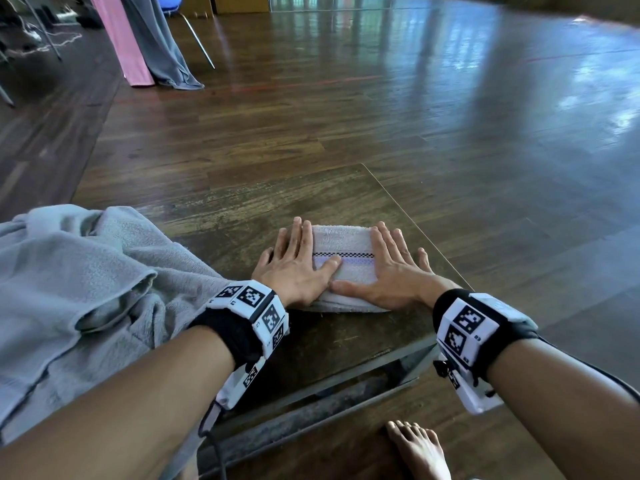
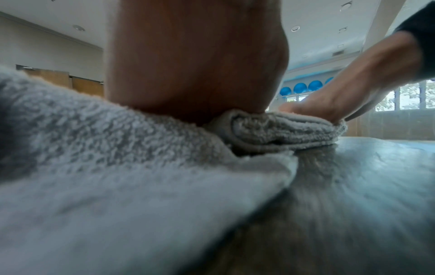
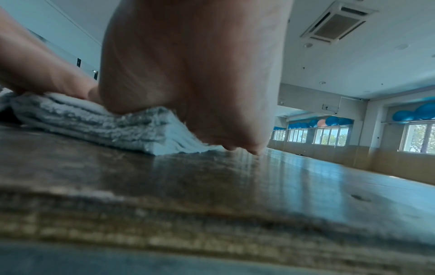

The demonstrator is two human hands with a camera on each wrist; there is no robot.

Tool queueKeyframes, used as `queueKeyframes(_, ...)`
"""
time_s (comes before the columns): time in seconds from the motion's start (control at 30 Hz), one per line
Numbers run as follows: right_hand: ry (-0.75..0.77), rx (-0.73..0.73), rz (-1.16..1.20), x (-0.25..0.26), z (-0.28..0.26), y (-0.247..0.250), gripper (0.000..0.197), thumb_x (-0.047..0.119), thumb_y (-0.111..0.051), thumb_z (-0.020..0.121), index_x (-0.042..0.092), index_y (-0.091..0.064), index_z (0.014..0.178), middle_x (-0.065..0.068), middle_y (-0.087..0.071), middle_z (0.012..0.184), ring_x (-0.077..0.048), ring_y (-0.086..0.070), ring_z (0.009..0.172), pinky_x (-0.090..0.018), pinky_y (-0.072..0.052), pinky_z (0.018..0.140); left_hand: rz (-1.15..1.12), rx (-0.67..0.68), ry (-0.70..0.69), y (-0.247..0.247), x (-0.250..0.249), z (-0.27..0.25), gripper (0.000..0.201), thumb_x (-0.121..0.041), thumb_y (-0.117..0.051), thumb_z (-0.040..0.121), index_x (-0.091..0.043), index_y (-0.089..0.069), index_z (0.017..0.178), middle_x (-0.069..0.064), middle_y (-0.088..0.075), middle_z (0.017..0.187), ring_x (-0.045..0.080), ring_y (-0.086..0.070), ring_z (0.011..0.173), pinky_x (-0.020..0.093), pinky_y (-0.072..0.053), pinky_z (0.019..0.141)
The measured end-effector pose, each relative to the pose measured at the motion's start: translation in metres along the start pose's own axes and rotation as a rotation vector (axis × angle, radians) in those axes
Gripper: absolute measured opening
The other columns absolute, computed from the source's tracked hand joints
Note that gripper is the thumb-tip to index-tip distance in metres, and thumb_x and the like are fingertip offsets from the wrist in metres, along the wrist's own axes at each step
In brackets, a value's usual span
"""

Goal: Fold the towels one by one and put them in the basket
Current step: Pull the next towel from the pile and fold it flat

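Note:
A small white towel (image 1: 344, 241) with a checkered stripe lies folded into a thick pad on the dark wooden table (image 1: 263, 202), near its right edge. My left hand (image 1: 298, 261) lies flat on the towel's left half with straight fingers. On the right half my right hand (image 1: 394, 268) presses down flat too, little finger off the towel's side. The folded layers show side-on in the left wrist view (image 2: 282, 132) and the right wrist view (image 3: 94, 122). No basket is in view.
A heap of unfolded grey towels (image 1: 79, 289) covers the table's left part and touches my left forearm. The table's right edge (image 1: 415, 233) runs just past my right hand. Pink and grey cloths (image 1: 145, 43) hang at the far left. My bare foot (image 1: 419, 448) stands below.

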State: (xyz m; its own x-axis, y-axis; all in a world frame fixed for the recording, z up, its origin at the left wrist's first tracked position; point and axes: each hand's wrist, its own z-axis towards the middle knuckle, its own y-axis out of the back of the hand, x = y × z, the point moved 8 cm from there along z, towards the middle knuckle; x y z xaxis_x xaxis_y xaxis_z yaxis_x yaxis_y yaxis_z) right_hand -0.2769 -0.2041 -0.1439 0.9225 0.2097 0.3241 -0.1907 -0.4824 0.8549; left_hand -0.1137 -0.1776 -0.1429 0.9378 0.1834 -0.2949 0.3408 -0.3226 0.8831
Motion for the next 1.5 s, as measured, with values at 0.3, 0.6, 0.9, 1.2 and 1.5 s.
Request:
queueKeyframes(0.3, -0.086, 0.011, 0.032, -0.008, 0.005, -0.001, 0.17, 0.113, -0.031, 0.028, 0.016, 0.033, 0.152, 0.003, 0.035, 0.163, -0.013, 0.033, 0.148, -0.049, 0.015, 0.122, -0.188, -0.093, 0.158, 0.002, 0.009, 0.0, 0.097, -0.073, -0.025, 0.092, -0.006, -0.001, 0.158, 0.011, 0.013, 0.166, 0.023, 0.011, 0.153, 0.042, 0.002, 0.124)
queueKeyframes(0.6, -0.045, 0.062, 0.073, 0.006, -0.005, 0.01, 0.155, 0.11, -0.032, 0.037, 0.03, 0.029, 0.155, 0.001, 0.023, 0.167, -0.024, 0.022, 0.154, -0.06, 0.008, 0.122, -0.895, -0.338, 0.031, 0.046, 0.0, -0.028, 0.024, -0.033, -0.07, 0.086, -0.01, -0.069, 0.095, 0.006, -0.073, 0.091, 0.024, -0.07, 0.087, 0.035, -0.053, 0.075)
queueKeyframes(0.9, 0.048, -0.151, 0.818, 0.049, -0.042, 0.054, 0.1, 0.092, -0.03, 0.077, 0.027, -0.009, 0.149, -0.015, -0.036, 0.154, -0.035, -0.048, 0.134, -0.054, -0.04, 0.112, -1.262, -0.455, -0.09, 0.105, 0.009, -0.107, 0.017, -0.02, -0.071, 0.084, -0.014, -0.068, 0.099, 0.008, -0.076, 0.088, 0.027, -0.075, 0.082, 0.045, -0.059, 0.074)
queueKeyframes(1.2, 0.49, -0.195, 1.112, 0.216, -0.102, 0.07, 0.049, 0.031, -0.07, 0.095, 0.022, -0.036, 0.128, -0.006, -0.067, 0.111, -0.004, -0.074, 0.074, -0.021, -0.056, 0.056, -1.275, -0.673, 0.006, 0.188, 0.114, -0.269, 0.011, -0.016, -0.069, 0.09, -0.011, -0.074, 0.098, 0.013, -0.075, 0.104, 0.03, -0.073, 0.095, 0.045, -0.057, 0.088)
queueKeyframes(1.5, 0.868, 0.207, 0.762, 0.491, -0.201, -0.011, 0.055, 0.035, -0.065, 0.083, 0.025, -0.033, 0.126, -0.008, -0.063, 0.114, -0.022, -0.068, 0.1, -0.045, -0.059, 0.086, -1.354, -1.098, 0.319, 0.159, 0.307, -0.474, 0.022, -0.022, -0.065, 0.094, -0.014, -0.068, 0.114, 0.009, -0.075, 0.11, 0.03, -0.071, 0.101, 0.048, -0.053, 0.093)
